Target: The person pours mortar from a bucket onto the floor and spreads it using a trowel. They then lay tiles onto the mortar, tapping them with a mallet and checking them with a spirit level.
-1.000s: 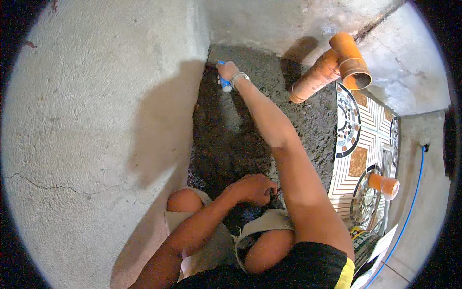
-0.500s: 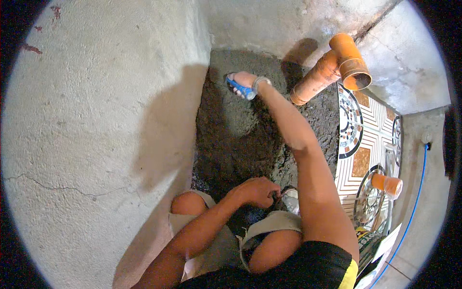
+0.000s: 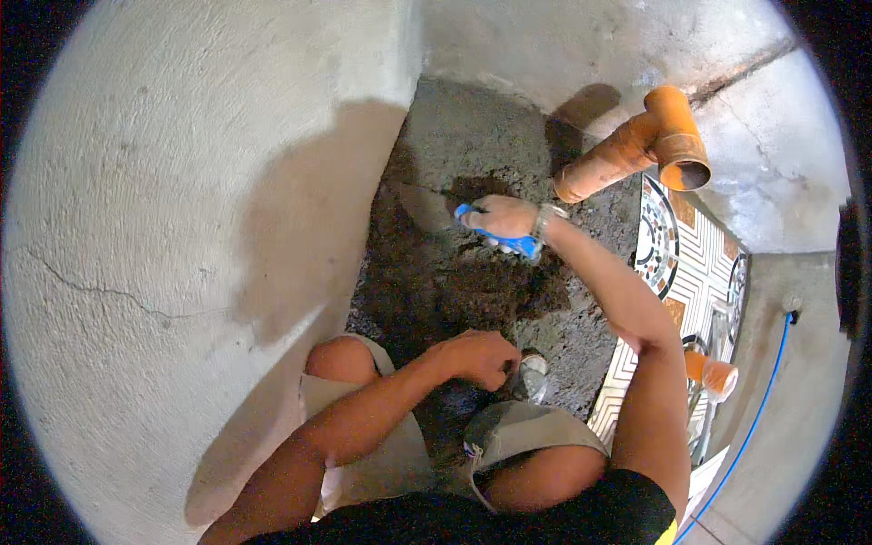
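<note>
My right hand (image 3: 502, 220) is wrapped round the blue handle of a trowel (image 3: 522, 245). Its grey blade, blurred and hard to tell from the mortar, seems to lie to the left over the wet dark mortar (image 3: 436, 291) on the floor. My left hand (image 3: 486, 357) is curled closed over the near part of the mortar, in front of my bent knees. What its fingers hold, if anything, is hidden. Right beside it is a whitish, smeared object (image 3: 533, 377) that I cannot make out.
An orange branched pipe (image 3: 613, 159) rises from the mortar at the back right. Patterned tiles (image 3: 663, 245) lie to the right, with a short orange pipe (image 3: 711, 374) and a blue cable (image 3: 758, 427) near them. A cracked wall (image 3: 154, 227) borders the left.
My right hand has come nearer and a little to the right with the trowel, its elbow bending outward. My left hand stays nearly in place. The view has shifted slightly.
</note>
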Demonstrator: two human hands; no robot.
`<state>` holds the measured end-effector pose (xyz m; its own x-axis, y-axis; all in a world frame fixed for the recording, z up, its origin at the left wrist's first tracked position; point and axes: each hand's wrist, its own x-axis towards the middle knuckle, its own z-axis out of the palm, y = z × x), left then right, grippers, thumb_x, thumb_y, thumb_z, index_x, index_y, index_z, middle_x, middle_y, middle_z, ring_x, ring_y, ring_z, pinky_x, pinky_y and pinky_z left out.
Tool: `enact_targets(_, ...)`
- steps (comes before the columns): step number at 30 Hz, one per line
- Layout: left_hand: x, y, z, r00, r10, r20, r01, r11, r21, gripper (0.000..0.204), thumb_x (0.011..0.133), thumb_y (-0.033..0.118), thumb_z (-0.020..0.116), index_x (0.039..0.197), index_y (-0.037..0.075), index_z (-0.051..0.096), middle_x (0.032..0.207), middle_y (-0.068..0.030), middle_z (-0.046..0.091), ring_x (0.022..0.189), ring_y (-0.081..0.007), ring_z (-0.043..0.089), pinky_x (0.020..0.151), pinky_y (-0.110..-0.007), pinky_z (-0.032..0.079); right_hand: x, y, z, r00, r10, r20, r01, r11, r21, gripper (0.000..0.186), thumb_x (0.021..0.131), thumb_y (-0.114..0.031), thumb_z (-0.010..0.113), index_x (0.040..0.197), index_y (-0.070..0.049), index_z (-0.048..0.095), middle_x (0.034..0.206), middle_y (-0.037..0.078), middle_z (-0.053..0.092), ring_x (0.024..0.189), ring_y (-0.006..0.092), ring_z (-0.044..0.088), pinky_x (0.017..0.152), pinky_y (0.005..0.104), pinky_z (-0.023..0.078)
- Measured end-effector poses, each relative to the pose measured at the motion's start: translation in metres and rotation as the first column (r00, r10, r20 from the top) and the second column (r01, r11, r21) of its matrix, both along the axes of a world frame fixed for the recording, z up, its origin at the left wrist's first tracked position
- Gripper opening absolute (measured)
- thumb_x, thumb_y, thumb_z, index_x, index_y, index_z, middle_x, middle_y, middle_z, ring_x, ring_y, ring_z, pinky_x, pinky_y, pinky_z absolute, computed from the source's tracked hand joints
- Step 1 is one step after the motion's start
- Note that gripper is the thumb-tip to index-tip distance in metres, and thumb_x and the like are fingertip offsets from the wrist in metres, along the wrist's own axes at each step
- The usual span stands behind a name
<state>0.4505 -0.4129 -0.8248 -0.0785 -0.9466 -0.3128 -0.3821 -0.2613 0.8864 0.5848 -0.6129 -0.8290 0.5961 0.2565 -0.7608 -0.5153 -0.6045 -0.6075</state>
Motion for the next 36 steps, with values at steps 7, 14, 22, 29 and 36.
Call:
enact_targets(7, -0.007, 0.004, -0.004, 0.997, 0.036, 0.073, -0.035, 0.999, -0.01, 0.033, 0.068, 0.016, 0.062, 0.101, 0.011, 0.068, 0.089, -0.017, 0.068, 0.085, -0.0381, 0.065, 0.074, -0.05, 0.052, 0.083, -0.013, -0.033, 0.747, 0.2, 0.634, 0.2, 0.842, -0.501, 0.034, 0.081, -0.028, 0.062, 0.086, 0.006, 0.064, 0.08, 0.024, 0.067, 0.078, 0.0413, 0.067, 0.072, 0.0463, 0.054)
enact_targets(14, 0.001, 0.004, 0.001, 0.996, 0.067, 0.067, -0.062, 0.995, -0.076, 0.035, 0.067, 0.017, 0.062, 0.101, 0.011, 0.068, 0.088, -0.0183, 0.068, 0.084, -0.0391, 0.065, 0.074, -0.05, 0.052, -0.009, 0.046, -0.022, 0.66, 0.632, 0.406, -0.203, 0.671, -0.713, 0.035, 0.077, -0.012, 0.059, 0.104, 0.011, 0.054, 0.086, 0.028, 0.067, 0.078, 0.0396, 0.069, 0.068, 0.049, 0.056)
enact_targets(22, -0.005, 0.004, 0.001, 1.0, 0.017, -0.002, -0.017, 0.996, -0.083, 0.035, 0.066, 0.015, 0.06, 0.099, 0.011, 0.068, 0.087, -0.018, 0.068, 0.082, -0.0387, 0.064, 0.071, -0.05, 0.051, 0.024, 0.012, 0.002, 0.617, 0.566, 0.546, -0.081, 0.736, -0.672, 0.031, 0.077, -0.019, 0.063, 0.098, 0.002, 0.057, 0.081, 0.026, 0.066, 0.077, 0.0415, 0.066, 0.066, 0.049, 0.055)
enact_targets(29, -0.002, 0.0, 0.007, 0.998, 0.011, 0.062, -0.007, 0.998, -0.07, 0.035, 0.067, 0.014, 0.059, 0.101, 0.01, 0.067, 0.089, -0.017, 0.068, 0.087, -0.0364, 0.065, 0.074, -0.049, 0.051, -0.055, 0.074, 0.003, 0.652, 0.638, 0.41, -0.375, 0.741, -0.557, 0.041, 0.074, -0.018, 0.065, 0.107, 0.003, 0.054, 0.08, 0.024, 0.066, 0.075, 0.0427, 0.067, 0.067, 0.0456, 0.056)
enact_targets(36, 0.003, 0.011, 0.021, 1.0, 0.006, -0.022, -0.007, 0.999, -0.047, 0.032, 0.07, 0.013, 0.06, 0.1, 0.008, 0.067, 0.093, -0.0167, 0.068, 0.089, -0.035, 0.064, 0.077, -0.044, 0.052, -0.114, -0.034, 0.031, 0.763, 0.285, 0.581, 0.02, 0.887, -0.461, 0.034, 0.069, -0.016, 0.063, 0.101, -0.004, 0.059, 0.074, 0.025, 0.063, 0.079, 0.0435, 0.063, 0.071, 0.0495, 0.051)
